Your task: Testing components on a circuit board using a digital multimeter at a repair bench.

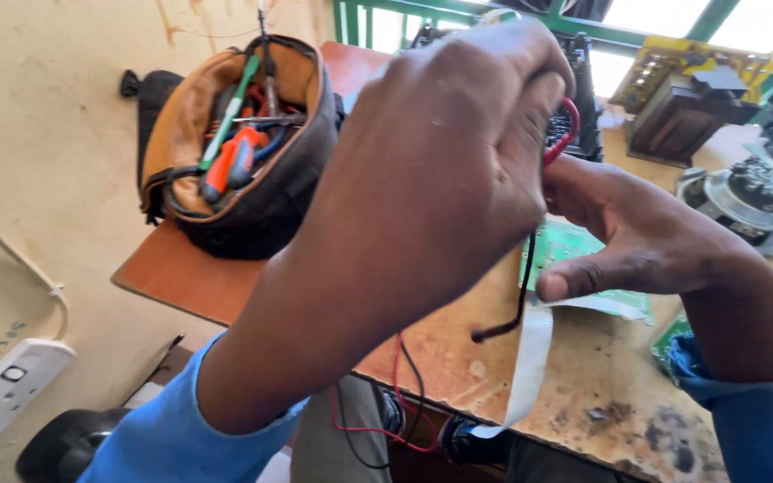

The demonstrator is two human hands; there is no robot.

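While both hands, left (440,170) and right (637,233), pinch wires (565,134) over the stained bench (583,376), a pouch (243,143) (open) holds screwdrivers (230,161).

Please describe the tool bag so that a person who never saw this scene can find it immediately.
Start at the worn wooden table and go to its far left corner, beyond the raised left hand. There sits the tool bag, a dark rounded pouch with a tan lining, open at the top. Unlike the circuit board and metal parts nearby, it is soft and holds screwdrivers with orange and green handles.
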